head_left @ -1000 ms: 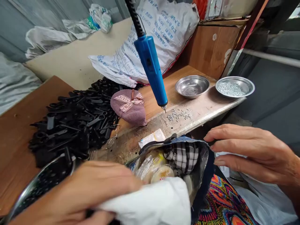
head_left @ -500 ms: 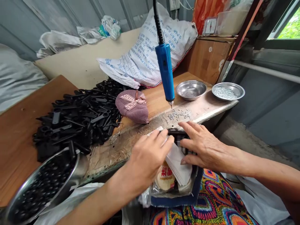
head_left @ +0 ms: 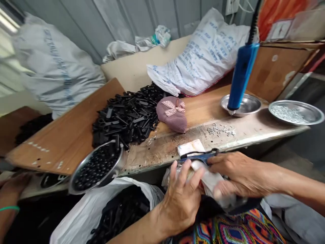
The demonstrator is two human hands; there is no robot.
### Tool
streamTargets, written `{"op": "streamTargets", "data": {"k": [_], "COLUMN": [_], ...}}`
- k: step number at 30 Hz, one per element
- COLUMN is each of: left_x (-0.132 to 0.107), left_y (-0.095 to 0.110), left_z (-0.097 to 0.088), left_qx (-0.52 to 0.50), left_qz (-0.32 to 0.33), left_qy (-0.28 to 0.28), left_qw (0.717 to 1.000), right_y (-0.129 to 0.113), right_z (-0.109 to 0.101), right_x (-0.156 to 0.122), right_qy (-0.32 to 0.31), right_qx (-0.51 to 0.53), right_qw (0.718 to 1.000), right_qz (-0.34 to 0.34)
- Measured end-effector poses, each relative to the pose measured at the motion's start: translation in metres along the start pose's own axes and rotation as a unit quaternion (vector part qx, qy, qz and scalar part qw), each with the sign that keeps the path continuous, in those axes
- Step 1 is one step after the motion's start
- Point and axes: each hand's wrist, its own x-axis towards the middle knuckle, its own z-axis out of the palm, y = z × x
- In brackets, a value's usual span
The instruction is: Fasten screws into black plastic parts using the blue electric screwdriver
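- One white paper (head_left: 209, 179) sits low in the middle, at a blue-edged bag (head_left: 200, 157).
- Left hand (head_left: 181, 200) is open, fingers spread, touching the paper.
- Right hand (head_left: 241, 174) curls over the paper; cannot tell if it grips.

Left hand (head_left: 181, 200) low at centre, back toward camera, fingers (head_left: 186, 173) spread and pointing up, left forearm (head_left: 137, 232) angling in from the bottom edge. Right hand (head_left: 241, 174) comes in level from the right, right forearm (head_left: 297, 184) reaching past the frame edge, fingers curled leftward, tips blurred. Both hands close together, nearly meeting at the fingertips.
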Motion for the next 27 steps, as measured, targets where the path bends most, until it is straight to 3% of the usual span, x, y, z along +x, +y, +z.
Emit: {"op": "streamTargets", "data": {"k": [3, 6, 8, 10, 13, 15, 17, 19, 21, 23, 27], "left_x": [0.009, 0.02, 0.029, 0.04, 0.063, 0.079, 0.09, 0.093, 0.092, 0.088, 0.079], "left_y": [-0.014, -0.023, -0.026, -0.023, -0.007, 0.007, 0.016, 0.012, -0.007, -0.036, -0.115], "left_z": [0.004, 0.014, 0.022, 0.025, 0.011, -0.007, -0.023, -0.024, -0.005, 0.029, 0.091], "left_qx": [-0.019, -0.047, -0.052, -0.032, -0.011, -0.008, -0.015, -0.035, -0.03, 0.018, -0.028], "left_qz": [-0.07, -0.072, -0.049, -0.015, 0.036, 0.081, 0.131, 0.135, 0.073, 0.013, -0.103], "left_qy": [-0.005, -0.062, -0.081, -0.064, 0.019, 0.13, 0.256, 0.311, 0.275, 0.232, 0.175], "left_qw": [0.997, 0.994, 0.994, 0.997, 0.999, 0.988, 0.957, 0.94, 0.958, 0.972, 0.979], "right_y": [-0.005, -0.009, -0.007, -0.002, 0.004, 0.004, 0.003, 0.002, 0.004, 0.012, 0.042], "right_z": [0.032, 0.068, 0.079, 0.076, 0.051, 0.032, 0.017, 0.01, 0.01, 0.015, 0.03], "right_x": [-0.005, 0.003, 0.011, 0.012, -0.01, -0.045, -0.091, -0.144, -0.195, -0.237, -0.284], "right_qy": [0.071, 0.213, 0.272, 0.29, 0.298, 0.311, 0.331, 0.341, 0.337, 0.316, 0.231], "right_qx": [-0.073, -0.213, -0.261, -0.263, -0.25, -0.243, -0.234, -0.235, -0.234, -0.222, -0.21], "right_qw": [0.995, 0.953, 0.926, 0.92, 0.92, 0.918, 0.914, 0.908, 0.9, 0.88, 0.781], "right_qz": [-0.005, 0.024, 0.033, 0.005, -0.039, -0.033, -0.002, 0.057, 0.15, 0.275, 0.541]}}
